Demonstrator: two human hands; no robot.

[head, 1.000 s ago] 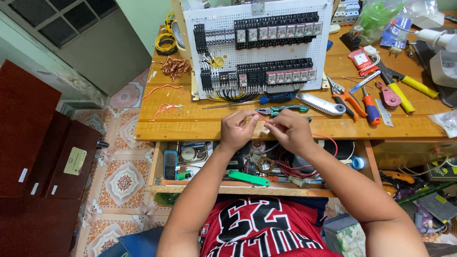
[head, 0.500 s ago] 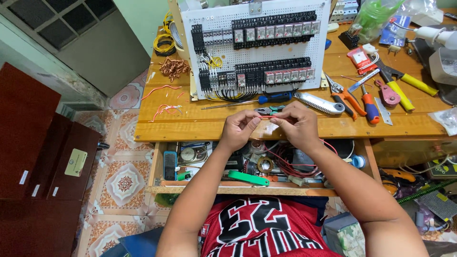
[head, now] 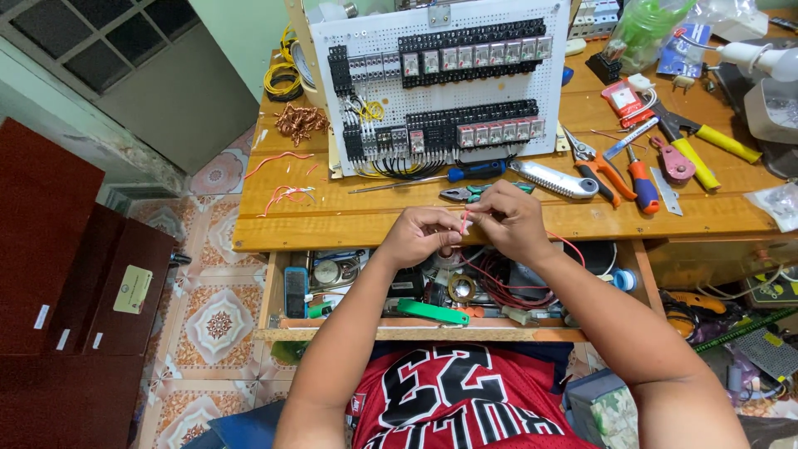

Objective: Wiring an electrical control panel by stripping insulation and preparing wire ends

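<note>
While the wooden workbench (head: pixel 332 218) filled most of the view, a white perforated panel (head: pixel 432 91) of black relay blocks and terminal rows leaned upright at its back. Below the front edge, an open drawer (head: pixel 416 333) held a clutter: coils of red wire, a roll of tape, a green-handled tool, a blue rectangular device and round gauges. On the benchtop right of the panel lay a grey utility knife (head: pixel 555 179), orange-handled pliers (head: pixel 605 170) and several screwdrivers; a blue-handled screwdriver (head: pixel 474 171) and small pliers (head: pixel 465 194) lay just before the panel. Over the bench's front edge, the left hand (head: pixel 420 237) and right hand (head: pixel 514 220) met, fingertips pinched narrowly on a thin red wire (head: pixel 464 221), which stood short and nearly upright between them; another red strand trailed behind the right wrist.
</note>
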